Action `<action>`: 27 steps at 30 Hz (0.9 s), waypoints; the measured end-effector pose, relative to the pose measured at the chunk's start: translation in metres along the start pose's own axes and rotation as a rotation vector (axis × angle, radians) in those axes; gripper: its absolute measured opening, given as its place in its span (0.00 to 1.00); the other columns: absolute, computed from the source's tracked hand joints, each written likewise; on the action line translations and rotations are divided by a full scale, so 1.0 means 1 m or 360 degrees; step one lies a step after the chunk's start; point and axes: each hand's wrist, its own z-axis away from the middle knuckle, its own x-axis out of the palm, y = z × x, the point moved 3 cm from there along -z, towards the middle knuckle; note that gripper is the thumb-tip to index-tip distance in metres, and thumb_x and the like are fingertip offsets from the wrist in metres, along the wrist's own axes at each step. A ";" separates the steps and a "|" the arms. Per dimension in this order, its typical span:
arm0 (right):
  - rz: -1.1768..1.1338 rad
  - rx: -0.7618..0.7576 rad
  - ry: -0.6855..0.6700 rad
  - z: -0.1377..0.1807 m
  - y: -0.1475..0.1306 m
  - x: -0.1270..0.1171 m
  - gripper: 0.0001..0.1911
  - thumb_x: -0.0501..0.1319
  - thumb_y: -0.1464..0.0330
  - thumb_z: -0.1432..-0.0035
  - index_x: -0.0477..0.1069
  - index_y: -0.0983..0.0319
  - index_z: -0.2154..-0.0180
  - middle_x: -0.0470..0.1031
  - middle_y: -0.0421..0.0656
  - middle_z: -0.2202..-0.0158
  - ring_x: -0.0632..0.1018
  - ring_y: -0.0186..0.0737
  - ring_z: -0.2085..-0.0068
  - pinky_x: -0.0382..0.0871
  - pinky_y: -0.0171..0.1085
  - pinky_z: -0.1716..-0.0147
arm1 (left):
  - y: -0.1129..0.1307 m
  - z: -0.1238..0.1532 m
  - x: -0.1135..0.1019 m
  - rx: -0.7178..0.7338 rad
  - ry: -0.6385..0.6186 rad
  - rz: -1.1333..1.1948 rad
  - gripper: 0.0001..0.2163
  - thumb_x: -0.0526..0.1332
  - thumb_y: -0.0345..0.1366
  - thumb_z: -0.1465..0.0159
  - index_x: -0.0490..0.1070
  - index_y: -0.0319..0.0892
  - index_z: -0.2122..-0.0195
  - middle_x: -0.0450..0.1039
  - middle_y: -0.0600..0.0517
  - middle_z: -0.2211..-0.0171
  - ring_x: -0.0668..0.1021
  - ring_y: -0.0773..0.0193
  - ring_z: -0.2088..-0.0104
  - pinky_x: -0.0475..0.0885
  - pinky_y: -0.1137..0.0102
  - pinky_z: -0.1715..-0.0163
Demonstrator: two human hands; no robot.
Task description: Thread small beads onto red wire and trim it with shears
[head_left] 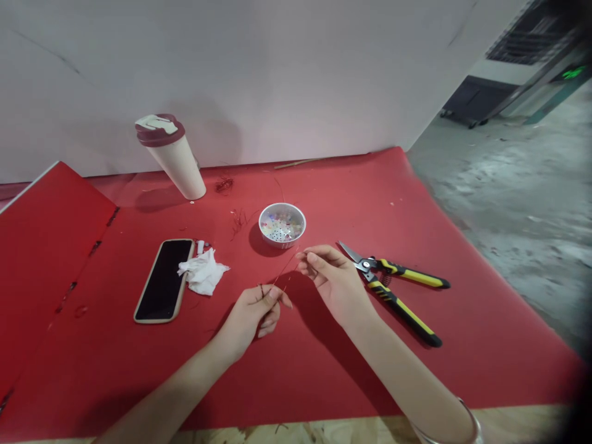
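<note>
My left hand [263, 308] is closed in a pinch on a thin red thread [284, 271], with a loose end sticking out past the fingertips. The thread runs up and right to my right hand [330, 274], whose thumb and forefinger are pinched together on its other part. Just beyond the hands stands a small white perforated bowl [282, 242] with tiny coloured pieces in it, probably beads. Yellow-and-black shears [393, 296] lie with handles apart, right beside my right hand.
A phone [161, 280] and a crumpled white tissue [203, 271] lie at left. Behind them stands a tall lidded cup [178, 160]. Red thread scraps [224, 185] are scattered near it. A red board [50, 246] occupies the left edge; a pale wall [277, 80] rises behind the red-covered table [370, 197].
</note>
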 end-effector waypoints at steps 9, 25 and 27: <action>-0.0021 0.0223 -0.0085 -0.004 0.007 -0.004 0.07 0.70 0.65 0.57 0.74 0.59 0.75 0.78 0.39 0.70 0.75 0.29 0.72 0.72 0.31 0.69 | -0.003 0.000 -0.001 0.0015 -0.0022 -0.0051 0.16 0.57 0.47 0.41 0.68 0.36 0.72 0.52 0.62 0.88 0.53 0.77 0.88 0.47 0.75 0.87; -0.0025 -0.0006 0.0047 0.002 0.001 0.002 0.04 0.68 0.68 0.56 0.73 0.57 0.75 0.75 0.38 0.72 0.73 0.32 0.71 0.70 0.36 0.65 | -0.001 0.001 0.001 -0.0012 -0.0055 -0.0116 0.16 0.56 0.47 0.41 0.68 0.36 0.72 0.50 0.62 0.88 0.51 0.76 0.87 0.48 0.76 0.87; -0.0027 -0.0046 0.0066 0.002 0.003 0.002 0.04 0.67 0.68 0.55 0.73 0.57 0.75 0.74 0.37 0.72 0.72 0.32 0.70 0.69 0.36 0.65 | -0.002 0.001 0.001 -0.0019 -0.0073 -0.0132 0.16 0.56 0.47 0.40 0.68 0.36 0.72 0.50 0.62 0.88 0.51 0.76 0.87 0.48 0.76 0.87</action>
